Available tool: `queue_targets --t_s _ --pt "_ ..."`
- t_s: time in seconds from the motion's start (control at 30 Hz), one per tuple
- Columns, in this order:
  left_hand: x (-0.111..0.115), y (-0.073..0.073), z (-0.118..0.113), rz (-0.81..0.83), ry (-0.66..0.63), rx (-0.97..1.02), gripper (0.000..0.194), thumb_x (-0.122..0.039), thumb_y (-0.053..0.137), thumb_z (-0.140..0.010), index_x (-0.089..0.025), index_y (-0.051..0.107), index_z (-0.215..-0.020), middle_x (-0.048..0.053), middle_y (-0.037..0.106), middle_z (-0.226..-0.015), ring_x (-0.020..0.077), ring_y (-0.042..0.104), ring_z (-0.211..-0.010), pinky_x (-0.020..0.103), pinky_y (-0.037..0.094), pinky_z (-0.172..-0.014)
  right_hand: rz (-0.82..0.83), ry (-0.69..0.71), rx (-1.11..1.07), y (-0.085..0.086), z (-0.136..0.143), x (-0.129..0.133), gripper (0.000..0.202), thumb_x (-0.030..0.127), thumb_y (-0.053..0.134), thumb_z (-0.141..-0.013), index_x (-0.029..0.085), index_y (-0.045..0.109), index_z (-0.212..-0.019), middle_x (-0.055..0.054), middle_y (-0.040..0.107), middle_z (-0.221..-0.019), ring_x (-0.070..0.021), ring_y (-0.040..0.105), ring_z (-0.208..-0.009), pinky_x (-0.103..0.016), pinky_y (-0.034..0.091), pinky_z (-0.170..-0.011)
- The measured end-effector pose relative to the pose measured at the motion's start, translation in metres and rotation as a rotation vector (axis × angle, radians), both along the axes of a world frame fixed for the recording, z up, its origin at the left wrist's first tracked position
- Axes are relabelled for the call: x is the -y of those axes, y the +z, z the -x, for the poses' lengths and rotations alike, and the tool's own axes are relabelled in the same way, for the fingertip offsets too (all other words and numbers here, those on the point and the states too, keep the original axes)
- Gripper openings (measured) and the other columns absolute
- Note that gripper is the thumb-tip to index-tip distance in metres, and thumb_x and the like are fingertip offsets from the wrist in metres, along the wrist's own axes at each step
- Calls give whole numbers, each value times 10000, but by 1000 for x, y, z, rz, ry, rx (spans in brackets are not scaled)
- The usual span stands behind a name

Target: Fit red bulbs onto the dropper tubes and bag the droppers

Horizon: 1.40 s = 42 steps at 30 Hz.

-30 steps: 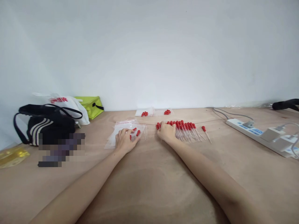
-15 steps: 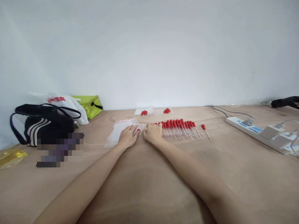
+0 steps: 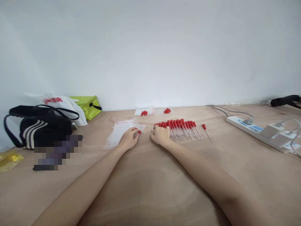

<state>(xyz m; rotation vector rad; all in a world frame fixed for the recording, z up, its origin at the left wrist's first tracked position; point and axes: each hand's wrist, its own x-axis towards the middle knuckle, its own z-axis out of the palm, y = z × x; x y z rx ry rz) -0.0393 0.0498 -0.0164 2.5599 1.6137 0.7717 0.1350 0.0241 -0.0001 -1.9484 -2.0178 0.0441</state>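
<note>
Head view here, looking down a long way across the plywood table [image 3: 150, 188] at both hands. The left hand [image 3: 128, 138] lies palm down on a stack of clear zip bags [image 3: 119, 131], fingers curled over the top bag, and there's a red-capped dropper [image 3: 138, 133] peeking out by the fingertips; it looks pressed under the fingers rather than pinched, but honestly I can't tell whether it's inside the bag or just on it. The right hand [image 3: 160, 135] sits just to the right, apart from the left one, loosely curled at the left end of a row of red-capped droppers [image 3: 182, 128]; it's touching the nearest ones, but whether it actually grips any is too small to make out. The row runs off to the right with the red bulbs at the far side and the clear tips pointing near, and one single dropper [image 3: 206, 131] lies on its own just past the right end. Further back near the wall are two small bags with red caps [image 3: 154, 111]. Far left there's a black striped bag [image 3: 37, 127], a white plastic bag [image 3: 62, 105] and a lime green pouch [image 3: 88, 106]. Off to the right a white power strip [image 3: 258, 131] with plugs and cables.
</note>
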Motion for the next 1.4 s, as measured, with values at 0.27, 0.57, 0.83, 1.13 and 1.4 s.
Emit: queue_targets --t_s 0.27,0.57,0.83,1.13,1.4 --pt "3 3 -2 -54 -41 57 144 -240 475 -756 -182 596 -808 57 591 -917 195 544 -863 321 428 -789 75 -44 -61 5 -13 6 292 320 456 -732 146 563 -942 -116 642 -910 -235 570 -890 -371 259 -776" --pt "17 12 -9 -360 12 143 93 -247 501 -760 -179 559 -787 49 587 -819 204 508 -837 338 398 -790 110 -67 -46 6 -10 3 337 417 421 -764 144 618 -756 -125 650 -840 -238 586 -798 -397 263 -767" --pt "37 6 -27 -77 -198 522 112 -225 487 -769 -173 466 -866 9 557 -754 109 548 -637 237 467 -622 -174 83 -102 -4 -29 20 243 305 349 -842 159 543 -839 -71 638 -820 -189 560 -815 -323 248 -728" --pt "54 -1 -47 188 -363 665 47 -181 538 -727 -159 497 -734 31 562 -797 142 588 -768 281 503 -698 -315 361 -201 -31 -91 56 251 143 321 -839 176 528 -978 -57 632 -908 -151 545 -764 -290 266 -718" --pt "59 0 -50 191 -295 601 176 -253 548 -759 -182 443 -881 11 620 -789 156 610 -791 303 475 -742 -305 434 -165 -19 -76 65 209 186 341 -847 180 541 -905 -41 630 -845 -139 518 -700 -288 243 -708"
